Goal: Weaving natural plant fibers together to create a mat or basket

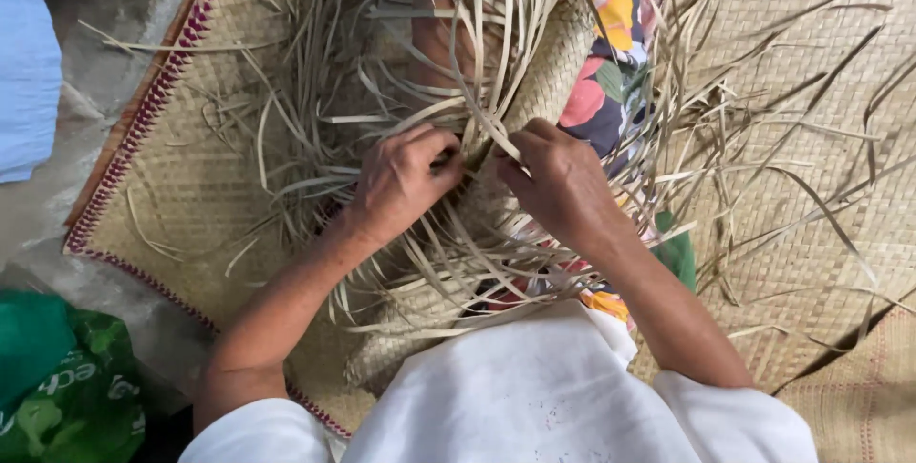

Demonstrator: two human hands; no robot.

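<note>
Left hand (pixel 405 177) and right hand (pixel 553 182) each pinch dry strips (pixel 477 129) over a half-woven band (pixel 549 82); a brittle strip might snap or slip loose.

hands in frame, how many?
2. The left hand is left of centre, pinching pale straw strips. The right hand is right of centre, gripping strips over the woven piece. No other person's hands show.
</note>
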